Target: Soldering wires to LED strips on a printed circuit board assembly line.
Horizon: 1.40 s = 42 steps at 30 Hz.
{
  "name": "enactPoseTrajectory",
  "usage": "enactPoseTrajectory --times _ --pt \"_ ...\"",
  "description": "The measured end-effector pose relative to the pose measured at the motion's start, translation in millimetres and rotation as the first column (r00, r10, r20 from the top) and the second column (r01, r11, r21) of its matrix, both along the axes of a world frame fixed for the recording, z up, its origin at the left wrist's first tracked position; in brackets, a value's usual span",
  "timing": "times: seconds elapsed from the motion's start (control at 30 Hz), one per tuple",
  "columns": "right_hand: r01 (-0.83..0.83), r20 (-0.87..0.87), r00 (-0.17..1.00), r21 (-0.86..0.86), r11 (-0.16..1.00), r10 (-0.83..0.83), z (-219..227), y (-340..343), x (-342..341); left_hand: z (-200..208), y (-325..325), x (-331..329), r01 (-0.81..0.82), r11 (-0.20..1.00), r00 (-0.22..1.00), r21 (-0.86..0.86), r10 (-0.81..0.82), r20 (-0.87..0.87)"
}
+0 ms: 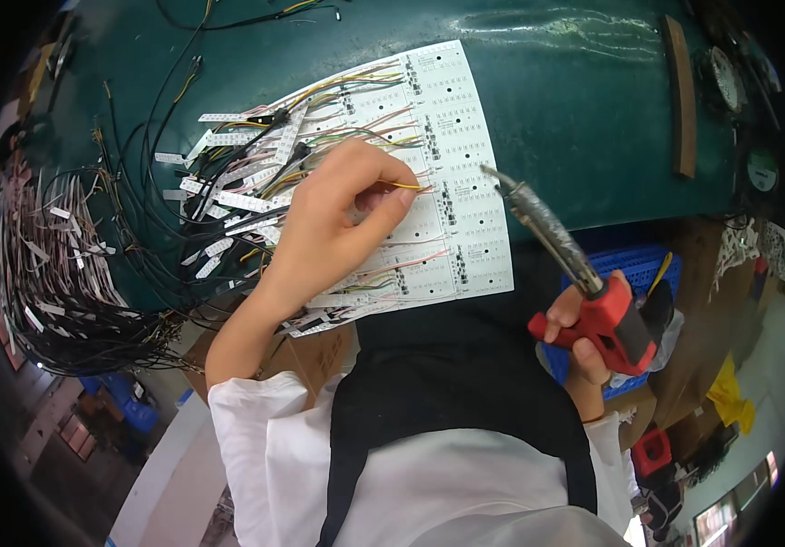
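Observation:
A white circuit board panel [474, 219] lies on the green table in front of me, with small dark parts in columns and thin coloured wires running across its left side. Over the panel, my left hand [333, 219] pinches a thin yellow wire [403, 186] between thumb and fingertips, its end close to a column of parts. My right hand [564, 314] grips a red soldering gun [625, 337] by the handle, right of the panel. Its metal tip points up and left and appears above the panel's right edge; whether it touches cannot be told.
Black cables with white perforated strips [246, 201] spread left of the panel. A thick bundle of wires [55, 283] hangs over the left table edge. On the green table [584, 118], a wooden strip [679, 100] lies at the right. Below the edge sits a blue basket [652, 260].

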State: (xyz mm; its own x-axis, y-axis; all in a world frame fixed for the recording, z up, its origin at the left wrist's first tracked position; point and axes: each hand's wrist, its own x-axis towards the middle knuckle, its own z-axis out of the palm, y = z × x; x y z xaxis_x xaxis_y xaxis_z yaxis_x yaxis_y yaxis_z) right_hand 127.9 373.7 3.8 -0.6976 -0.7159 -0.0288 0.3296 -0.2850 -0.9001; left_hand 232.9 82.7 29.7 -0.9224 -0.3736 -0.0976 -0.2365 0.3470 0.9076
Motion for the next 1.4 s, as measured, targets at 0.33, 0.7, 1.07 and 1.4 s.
enactPoseTrajectory --times 0.33,0.7,1.07,1.4 --pt "-0.089 -0.281 0.947 0.227 0.970 0.153 -6.9 14.3 14.7 -19.7 20.8 4.9 0.039 0.968 0.992 -0.249 -0.068 -0.109" --pt "-0.078 -0.447 0.862 0.345 0.935 0.237 -3.9 13.0 12.5 -26.6 21.1 5.0 0.038 0.953 0.987 -0.300 -0.082 -0.136" --pt "-0.035 -0.443 0.877 0.329 0.944 0.187 -1.9 11.2 16.2 -27.6 22.0 4.0 0.012 0.945 0.986 -0.328 -0.066 -0.156" --pt "-0.050 -0.548 0.801 0.339 0.939 0.241 -7.0 8.6 14.7 -29.4 21.9 4.2 0.001 0.936 0.984 -0.353 -0.063 -0.164"
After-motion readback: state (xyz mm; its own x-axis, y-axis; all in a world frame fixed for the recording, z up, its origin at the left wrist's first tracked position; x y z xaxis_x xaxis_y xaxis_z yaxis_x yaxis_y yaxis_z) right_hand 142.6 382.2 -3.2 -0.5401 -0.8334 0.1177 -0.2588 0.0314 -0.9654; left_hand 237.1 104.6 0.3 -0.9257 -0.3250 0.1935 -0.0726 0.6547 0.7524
